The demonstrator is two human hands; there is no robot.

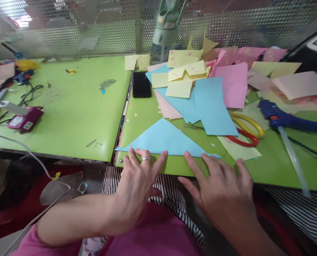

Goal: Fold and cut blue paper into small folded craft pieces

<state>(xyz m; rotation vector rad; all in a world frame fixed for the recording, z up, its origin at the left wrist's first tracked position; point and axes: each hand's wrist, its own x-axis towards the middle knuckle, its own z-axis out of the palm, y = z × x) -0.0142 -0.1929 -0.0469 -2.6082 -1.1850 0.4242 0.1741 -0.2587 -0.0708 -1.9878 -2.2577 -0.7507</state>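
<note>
A blue sheet of paper (pixel 164 137), folded into a wide triangle, lies flat on the green table with a narrow folded strip along its near edge. My left hand (pixel 137 177), with a ring on one finger, rests its fingertips on the left part of that edge. My right hand (pixel 222 185) has its fingers spread, the index and middle fingertips touching the right part of the same edge. Neither hand grips the paper; both are open. Just beyond the triangle lies a larger blue paper piece (pixel 211 103) on a pile of cut papers.
Scissors with red and yellow handles (pixel 245 137) lie partly under paper. A blue glue gun (pixel 289 119) with a glue stick sits at right. A black phone (pixel 141 84) and a water bottle (pixel 164 35) stand farther back. A purple box (pixel 25 119) is at left.
</note>
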